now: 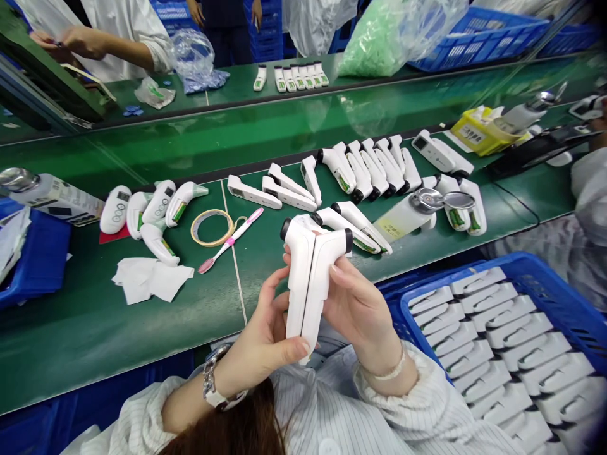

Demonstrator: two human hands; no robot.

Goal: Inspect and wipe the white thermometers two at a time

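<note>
Two white infrared thermometers stand back to back in front of me, black sensor ends pointing outward. My left hand [270, 322] wraps round the lower part of the left thermometer [298, 272], its thumb across the handle ends. Fingers of my right hand [363, 303] close on the right thermometer [325, 265] from the side. Just beyond them, more thermometers [363, 227] lie on the green bench [199, 328], some with open battery bays showing green batteries. A pink and white toothbrush [231, 240] and a roll of tape [193, 229] lie to the left.
A blue crate [526, 262] at the right holds rows of thermometers. Pump bottles [403, 215] stand or lean on the bench. White cloths [152, 278], ear-type thermometers [159, 243] and a blue bin [42, 259] are at left. Across the divider a co-worker's hands [85, 41] are busy.
</note>
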